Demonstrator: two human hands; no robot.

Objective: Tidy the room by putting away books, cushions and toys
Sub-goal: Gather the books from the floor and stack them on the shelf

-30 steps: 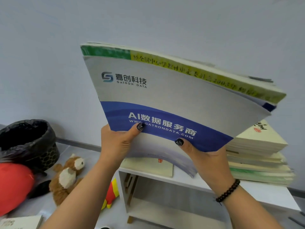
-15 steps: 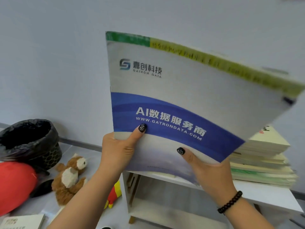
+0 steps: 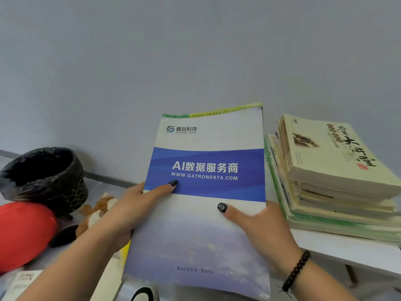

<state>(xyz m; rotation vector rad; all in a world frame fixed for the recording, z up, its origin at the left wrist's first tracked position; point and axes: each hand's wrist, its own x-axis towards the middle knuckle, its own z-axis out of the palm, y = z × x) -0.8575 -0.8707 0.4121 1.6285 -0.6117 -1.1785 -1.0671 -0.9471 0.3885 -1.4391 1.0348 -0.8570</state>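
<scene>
A stack of thin books topped by a white and blue brochure (image 3: 206, 161) lies low in the middle, over the white shelf unit. My left hand (image 3: 132, 205) grips its left edge, thumb on the blue band. My right hand (image 3: 258, 227) grips its right side, thumb on the cover, a black bead bracelet on the wrist. A pile of cream and green books (image 3: 334, 177) sits on the white shelf top (image 3: 347, 253) just to the right. A brown plush toy (image 3: 97, 211) lies on the floor at the left, partly hidden by my left arm.
A bin with a black liner (image 3: 45, 177) stands at the left against the grey wall. A red cushion (image 3: 23, 233) lies in front of it. Another book (image 3: 23, 281) lies at the bottom left corner. A yellow toy edge (image 3: 125, 253) shows under the brochure.
The held books came down from a raised, tilted position to lie lower and flatter beside the pile on the shelf. Both hands kept their grip.
</scene>
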